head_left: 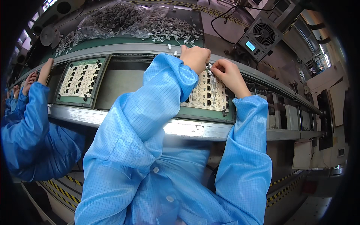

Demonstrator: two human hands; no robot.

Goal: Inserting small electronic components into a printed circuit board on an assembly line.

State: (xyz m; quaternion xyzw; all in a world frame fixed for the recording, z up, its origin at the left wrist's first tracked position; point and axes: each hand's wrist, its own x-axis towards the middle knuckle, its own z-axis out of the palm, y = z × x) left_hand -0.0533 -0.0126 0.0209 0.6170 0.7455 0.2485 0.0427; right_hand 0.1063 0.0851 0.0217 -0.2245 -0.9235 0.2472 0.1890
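Note:
A panel of cream circuit boards (pixel 200 98) with rows of black parts lies in a dark-framed green carrier (pixel 202 113) in front of me. My left hand (pixel 195 59) is curled over the panel's far edge, fingers closed; what they hold, if anything, is hidden. Close beside it, my right hand (pixel 228 77) pinches a thin grey wire lead (pixel 214 88) near its small white connector, over the panel's upper right part. The wire trails down across the boards. Small white connectors (pixel 175 53) show beside my left hand, on the rail.
Behind the rail, a large heap of wire leads (pixel 120 17) and plastic bags lies on a green surface. Another carrier with circuit boards (pixel 80 80) sits to the left, near a co-worker's hand (pixel 45 71). A fan unit with a lit display (pixel 260 37) stands at the back right.

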